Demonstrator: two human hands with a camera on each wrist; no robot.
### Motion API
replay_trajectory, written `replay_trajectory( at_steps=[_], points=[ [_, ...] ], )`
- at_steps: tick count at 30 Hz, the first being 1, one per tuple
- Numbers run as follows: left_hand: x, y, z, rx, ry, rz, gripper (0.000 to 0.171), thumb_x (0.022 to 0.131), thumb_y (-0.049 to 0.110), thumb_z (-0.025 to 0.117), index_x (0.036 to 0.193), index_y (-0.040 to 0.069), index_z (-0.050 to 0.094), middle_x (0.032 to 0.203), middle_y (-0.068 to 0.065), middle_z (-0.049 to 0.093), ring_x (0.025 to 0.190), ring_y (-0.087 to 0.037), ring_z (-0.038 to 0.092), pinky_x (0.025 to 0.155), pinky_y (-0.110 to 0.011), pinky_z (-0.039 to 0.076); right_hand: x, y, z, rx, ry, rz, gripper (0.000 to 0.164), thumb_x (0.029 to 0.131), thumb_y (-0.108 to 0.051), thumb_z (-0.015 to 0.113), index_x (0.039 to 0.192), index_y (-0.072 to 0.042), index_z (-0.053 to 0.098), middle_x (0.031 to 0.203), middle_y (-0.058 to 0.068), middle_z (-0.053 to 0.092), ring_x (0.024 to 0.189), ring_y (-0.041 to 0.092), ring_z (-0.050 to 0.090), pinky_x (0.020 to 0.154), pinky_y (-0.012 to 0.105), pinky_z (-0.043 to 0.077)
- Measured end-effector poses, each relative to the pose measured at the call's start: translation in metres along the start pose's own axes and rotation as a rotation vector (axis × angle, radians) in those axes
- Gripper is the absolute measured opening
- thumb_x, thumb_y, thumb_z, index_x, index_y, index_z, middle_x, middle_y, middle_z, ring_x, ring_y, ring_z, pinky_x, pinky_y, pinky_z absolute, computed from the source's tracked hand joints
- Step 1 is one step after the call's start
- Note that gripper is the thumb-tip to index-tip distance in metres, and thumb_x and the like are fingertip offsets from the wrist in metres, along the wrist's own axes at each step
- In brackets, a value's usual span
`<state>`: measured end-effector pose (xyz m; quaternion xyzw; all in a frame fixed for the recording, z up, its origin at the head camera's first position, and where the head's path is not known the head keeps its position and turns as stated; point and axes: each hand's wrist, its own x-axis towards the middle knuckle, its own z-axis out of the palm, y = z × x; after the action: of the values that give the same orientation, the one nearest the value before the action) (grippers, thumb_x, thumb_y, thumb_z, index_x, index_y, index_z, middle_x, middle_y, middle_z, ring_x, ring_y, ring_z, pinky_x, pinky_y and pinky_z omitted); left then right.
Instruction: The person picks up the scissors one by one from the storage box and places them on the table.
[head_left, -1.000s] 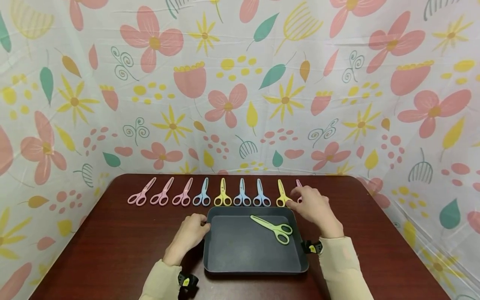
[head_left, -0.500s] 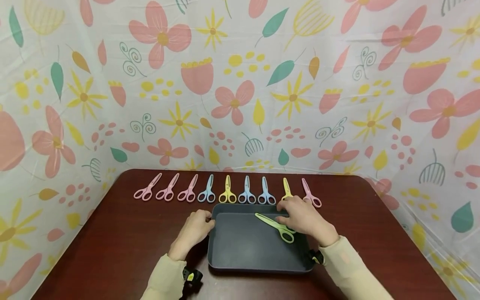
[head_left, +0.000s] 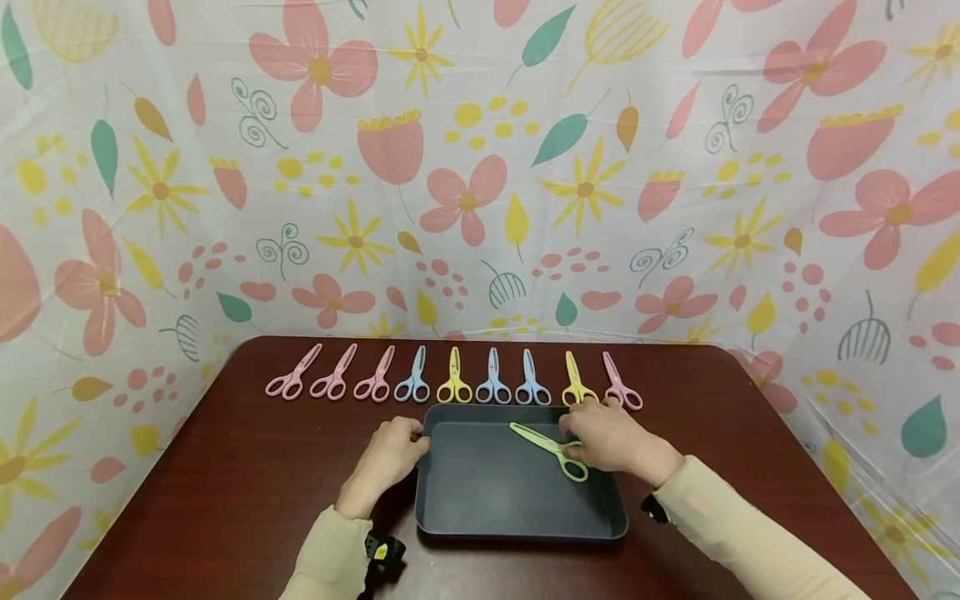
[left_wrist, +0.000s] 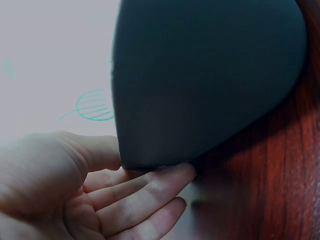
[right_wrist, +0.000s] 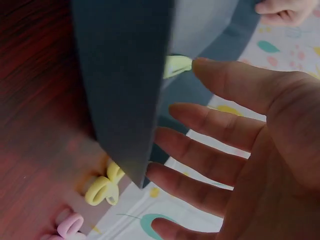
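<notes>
A dark grey rectangular tray (head_left: 510, 512) rests on the table with a pair of light green scissors (head_left: 573, 470) lying inside, blades toward the back left. At its left side my left hand (head_left: 386, 462) holds the rim, thumb at the edge and fingers against the outer wall in the left wrist view. My right hand (head_left: 611, 437) is over the tray's back right corner and covers part of the green handles. In the right wrist view its fingers are spread and relaxed, the thumb tip right at the green scissors (right_wrist: 176, 65). Just beyond are yellow scissors (head_left: 573, 371), handles partly hidden, and pink scissors (head_left: 617, 377).
Behind the tray runs a row of scissors on the dark red table (head_left: 247, 492): several pink, blue and yellow pairs, such as blue scissors (head_left: 492, 379) and pink scissors (head_left: 296, 375), blades pointing back. A flower-print cloth (head_left: 480, 208) hangs around the table's back and sides.
My right hand has moved from over the pink scissors at the row's right end to the tray's back right corner, uncovering most of them. The left hand still holds the tray. The head view shifted slightly.
</notes>
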<state>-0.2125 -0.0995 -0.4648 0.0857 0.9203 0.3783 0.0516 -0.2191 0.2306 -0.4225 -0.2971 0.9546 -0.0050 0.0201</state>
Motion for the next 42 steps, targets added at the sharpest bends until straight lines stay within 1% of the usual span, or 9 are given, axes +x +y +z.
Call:
replay_trajectory(
  at_steps=[3,5,12,15,20,24,28,33,42],
  points=[
    [0.000,0.000,0.001,-0.001,-0.004,-0.002,0.020,0.093,0.010,0.062,0.105,-0.003,0.070,0.074,-0.003,0.064,0.055,-0.014,0.056,0.051,-0.031,0.043,-0.001,0.000,0.003,-0.009,-0.005,0.002,0.010,0.081,-0.023,0.078,0.084,-0.018,0.070,0.083,-0.004,0.059,0.079,0.019,0.053,0.068,0.050,0.039],
    [0.000,-0.001,0.001,0.002,-0.009,-0.007,0.021,0.093,0.010,0.062,0.107,-0.004,0.070,0.077,-0.004,0.065,0.057,-0.014,0.056,0.052,-0.031,0.044,-0.001,0.000,0.005,-0.013,-0.008,-0.002,0.010,0.080,-0.023,0.079,0.081,-0.018,0.069,0.081,-0.005,0.057,0.077,0.019,0.052,0.069,0.050,0.039],
    [0.001,-0.001,0.001,0.014,-0.009,-0.016,0.028,0.092,0.011,0.064,0.114,-0.007,0.067,0.091,-0.011,0.069,0.062,-0.014,0.059,0.056,-0.033,0.047,-0.003,0.000,0.010,-0.020,-0.022,0.005,0.023,0.079,-0.027,0.080,0.066,-0.024,0.061,0.071,-0.010,0.049,0.074,0.016,0.049,0.075,0.053,0.040],
    [0.001,-0.002,0.000,0.014,-0.006,-0.017,0.028,0.092,0.011,0.064,0.114,-0.007,0.067,0.092,-0.012,0.069,0.063,-0.013,0.060,0.057,-0.033,0.048,-0.003,0.000,0.012,-0.018,-0.021,0.005,0.024,0.079,-0.026,0.080,0.065,-0.024,0.061,0.071,-0.011,0.050,0.075,0.017,0.051,0.076,0.054,0.040],
    [0.001,-0.001,0.000,0.013,-0.006,-0.019,0.025,0.092,0.010,0.063,0.111,-0.006,0.068,0.085,-0.008,0.068,0.062,-0.013,0.059,0.055,-0.032,0.046,-0.002,0.000,0.014,-0.024,-0.038,0.009,0.028,0.079,-0.026,0.080,0.062,-0.024,0.058,0.070,-0.010,0.050,0.079,0.018,0.053,0.081,0.060,0.039],
    [0.002,-0.001,0.001,0.016,-0.009,-0.017,0.026,0.092,0.011,0.063,0.112,-0.006,0.068,0.086,-0.008,0.067,0.062,-0.013,0.059,0.055,-0.032,0.046,-0.002,0.000,0.016,-0.040,-0.028,0.019,0.031,0.078,-0.027,0.081,0.059,-0.025,0.057,0.067,-0.012,0.049,0.079,0.017,0.054,0.084,0.062,0.038],
    [0.002,0.000,0.001,0.015,-0.006,-0.014,0.026,0.092,0.011,0.063,0.112,-0.006,0.068,0.086,-0.008,0.068,0.061,-0.013,0.059,0.055,-0.032,0.047,-0.002,0.001,0.017,-0.053,-0.016,0.024,0.030,0.076,-0.027,0.081,0.058,-0.026,0.056,0.066,-0.012,0.048,0.079,0.017,0.054,0.084,0.062,0.038],
    [0.002,0.001,0.001,0.016,-0.004,-0.008,0.026,0.092,0.011,0.063,0.112,-0.006,0.068,0.088,-0.010,0.068,0.061,-0.013,0.060,0.056,-0.032,0.047,-0.002,0.002,0.018,-0.071,-0.013,0.033,0.030,0.074,-0.023,0.080,0.057,-0.024,0.055,0.067,-0.010,0.048,0.081,0.020,0.054,0.083,0.062,0.039],
    [0.002,0.001,0.001,0.016,0.004,0.001,0.026,0.092,0.010,0.063,0.111,-0.006,0.068,0.089,-0.010,0.069,0.061,-0.012,0.059,0.056,-0.031,0.047,0.002,0.002,0.024,-0.108,-0.018,0.055,0.032,0.069,-0.023,0.079,0.054,-0.023,0.050,0.067,-0.008,0.045,0.077,0.019,0.051,0.080,0.057,0.039]
  ],
)
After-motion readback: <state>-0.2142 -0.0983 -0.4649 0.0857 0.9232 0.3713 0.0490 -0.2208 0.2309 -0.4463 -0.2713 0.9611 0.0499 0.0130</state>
